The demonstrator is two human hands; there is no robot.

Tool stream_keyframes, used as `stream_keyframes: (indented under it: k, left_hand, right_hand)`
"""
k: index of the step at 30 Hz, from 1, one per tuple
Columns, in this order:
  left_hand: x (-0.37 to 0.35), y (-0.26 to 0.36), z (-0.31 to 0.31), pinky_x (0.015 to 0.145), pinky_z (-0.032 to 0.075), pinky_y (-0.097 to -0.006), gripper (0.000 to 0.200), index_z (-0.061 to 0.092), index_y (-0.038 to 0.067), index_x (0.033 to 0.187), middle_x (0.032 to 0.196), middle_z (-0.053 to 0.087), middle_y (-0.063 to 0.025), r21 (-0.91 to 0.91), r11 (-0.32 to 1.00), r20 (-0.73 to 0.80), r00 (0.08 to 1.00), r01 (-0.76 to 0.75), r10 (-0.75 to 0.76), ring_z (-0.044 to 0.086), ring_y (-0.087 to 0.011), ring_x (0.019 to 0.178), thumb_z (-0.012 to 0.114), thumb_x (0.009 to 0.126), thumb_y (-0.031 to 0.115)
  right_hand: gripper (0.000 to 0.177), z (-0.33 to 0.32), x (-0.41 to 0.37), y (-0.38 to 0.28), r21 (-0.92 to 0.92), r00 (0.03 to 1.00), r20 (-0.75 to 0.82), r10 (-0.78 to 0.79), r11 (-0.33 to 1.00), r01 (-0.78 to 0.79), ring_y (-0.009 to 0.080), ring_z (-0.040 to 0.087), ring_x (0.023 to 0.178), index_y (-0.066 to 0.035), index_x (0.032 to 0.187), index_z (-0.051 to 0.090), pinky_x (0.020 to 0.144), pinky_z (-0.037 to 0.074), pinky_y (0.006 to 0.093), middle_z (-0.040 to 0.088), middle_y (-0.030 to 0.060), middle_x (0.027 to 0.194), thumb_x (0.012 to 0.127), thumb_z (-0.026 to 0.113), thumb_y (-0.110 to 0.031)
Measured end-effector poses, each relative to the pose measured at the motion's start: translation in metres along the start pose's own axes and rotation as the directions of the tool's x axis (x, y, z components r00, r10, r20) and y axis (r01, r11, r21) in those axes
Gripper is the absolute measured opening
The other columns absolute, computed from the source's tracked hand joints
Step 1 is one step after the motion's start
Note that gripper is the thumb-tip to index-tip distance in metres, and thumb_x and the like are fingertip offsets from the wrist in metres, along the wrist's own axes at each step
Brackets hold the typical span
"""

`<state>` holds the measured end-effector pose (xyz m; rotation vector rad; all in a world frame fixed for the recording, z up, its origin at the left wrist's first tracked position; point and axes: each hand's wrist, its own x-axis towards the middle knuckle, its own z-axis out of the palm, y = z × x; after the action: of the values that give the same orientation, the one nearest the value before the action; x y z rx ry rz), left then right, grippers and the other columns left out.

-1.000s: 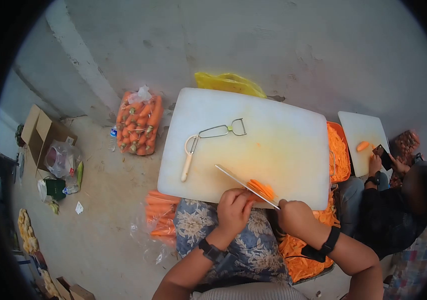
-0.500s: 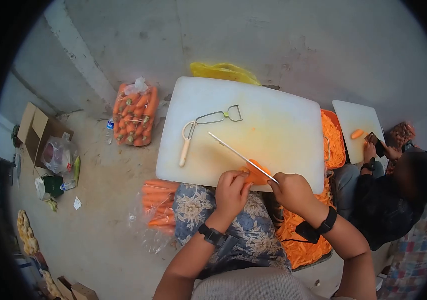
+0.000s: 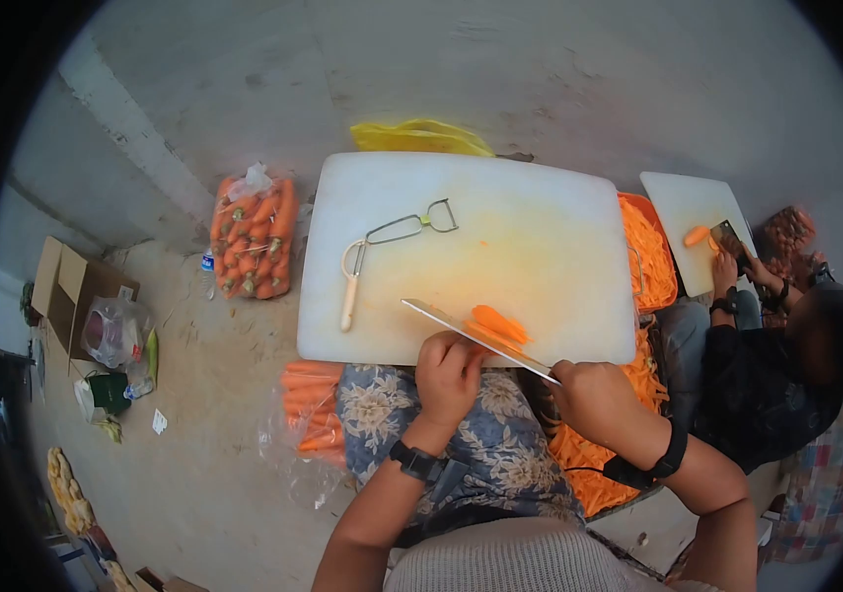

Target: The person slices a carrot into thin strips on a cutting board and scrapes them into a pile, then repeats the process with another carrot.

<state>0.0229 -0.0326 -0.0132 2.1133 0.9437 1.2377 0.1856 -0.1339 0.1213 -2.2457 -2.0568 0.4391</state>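
Note:
On a white cutting board my right hand is closed round the handle of a knife, whose blade points up and to the left. My left hand has its fingers bent together at the board's near edge, pressing on carrot that the blade and fingers partly hide. Just beyond the blade lie cut carrot slices. A peeler with a wire frame and a cream-handled tool rest on the left half of the board.
Bagged carrots stand at left, with more carrots below. Shredded carrot fills an orange tray and a larger tray at right. A co-worker cuts on another board. A cardboard box sits far left.
The camera view has shifted slightly. Carrot slices now lie beyond the blade. The knife has moved slightly down, and the co-worker's blade is nearer to their carrot.

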Motion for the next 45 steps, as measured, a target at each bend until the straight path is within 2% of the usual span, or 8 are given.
stream_keyframes:
  k: [8,13,22,28,32,36,38,45]
  left_hand:
    - [0.0,-0.002,0.0,0.077,0.048,-0.0414,0.019,0.067,0.005,0.094,0.095,0.059,-0.0108,-0.01,1.0,0.016,1.0,-0.01,0.01,0.057,-0.0316,0.091,0.072,0.076,0.005]
    - [-0.001,-0.004,0.0,0.078,0.048,-0.0405,0.021,0.067,0.004,0.095,0.096,0.059,-0.0109,-0.033,0.999,0.04,0.999,0.034,-0.033,0.058,-0.0314,0.091,0.073,0.076,0.006]
    - [0.0,-0.004,0.0,0.079,0.05,-0.0387,0.025,0.065,0.002,0.095,0.099,0.059,-0.0135,-0.022,1.0,0.064,0.998,-0.002,0.003,0.06,-0.0307,0.094,0.077,0.075,0.009]
    - [-0.001,-0.008,0.005,0.083,0.051,-0.0374,0.026,0.064,0.0,0.097,0.1,0.06,-0.0131,-0.024,1.0,0.034,0.999,-0.016,0.016,0.061,-0.0304,0.096,0.077,0.076,0.01]
    - [-0.002,-0.009,0.005,0.085,0.051,-0.0373,0.025,0.065,0.0,0.098,0.1,0.061,-0.0136,-0.018,1.0,0.024,1.0,-0.016,0.016,0.062,-0.0304,0.097,0.076,0.078,0.01]
    - [-0.001,-0.008,0.008,0.086,0.05,-0.0373,0.025,0.065,0.0,0.098,0.099,0.061,-0.0137,-0.005,1.0,0.001,1.0,-0.006,0.006,0.061,-0.0301,0.097,0.076,0.077,0.01]
    - [-0.002,-0.007,0.008,0.084,0.049,-0.038,0.024,0.065,0.001,0.096,0.1,0.061,-0.0142,-0.01,1.0,0.006,1.0,-0.002,0.002,0.061,-0.031,0.095,0.076,0.076,0.01]
    - [-0.002,-0.001,0.007,0.08,0.048,-0.0407,0.021,0.065,0.002,0.092,0.099,0.061,-0.0147,0.022,1.0,-0.006,1.0,0.01,-0.01,0.058,-0.0342,0.092,0.075,0.075,0.011]
  right_hand:
    - [0.015,-0.006,0.0,0.006,0.024,0.998,0.059,0.033,0.999,-0.034,0.0367,0.063,0.057,0.0,0.079,0.062,0.056,0.051,0.0449,0.061,0.0192,0.061,0.08,0.066,-0.014]
    - [0.015,-0.008,0.018,0.014,-0.009,0.97,0.245,0.002,1.0,0.0,0.037,0.064,0.058,0.001,0.082,0.061,0.056,0.051,0.0452,0.062,0.0196,0.063,0.079,0.064,-0.013]
    - [0.015,0.026,0.053,0.008,0.06,0.957,0.288,0.037,0.997,-0.056,0.0367,0.065,0.061,0.001,0.081,0.06,0.057,0.052,0.0451,0.063,0.0204,0.064,0.08,0.064,-0.013]
    - [0.022,0.055,0.06,0.023,0.145,0.99,0.144,0.004,0.989,-0.025,0.0393,0.064,0.065,0.003,0.086,0.063,0.063,0.051,0.046,0.063,0.0219,0.067,0.086,0.06,-0.019]
    - [0.031,0.046,0.071,0.029,0.256,0.989,0.139,0.043,0.964,-0.078,0.0402,0.064,0.07,0.003,0.084,0.065,0.069,0.05,0.0462,0.063,0.0228,0.07,0.09,0.058,-0.026]
    - [0.028,0.037,0.062,0.011,0.182,0.991,0.108,0.084,0.978,-0.102,0.0398,0.065,0.074,0.001,0.08,0.067,0.071,0.052,0.0465,0.066,0.0235,0.075,0.088,0.059,-0.024]
    - [0.03,0.03,0.053,0.004,0.129,0.998,0.03,0.063,0.989,-0.067,0.0405,0.064,0.068,0.002,0.079,0.065,0.066,0.051,0.0479,0.063,0.023,0.069,0.091,0.058,-0.025]
    - [0.028,0.016,0.027,-0.007,0.092,0.999,-0.026,0.025,0.996,-0.022,0.0412,0.063,0.062,0.001,0.076,0.063,0.061,0.051,0.0479,0.062,0.0224,0.064,0.089,0.06,-0.022]
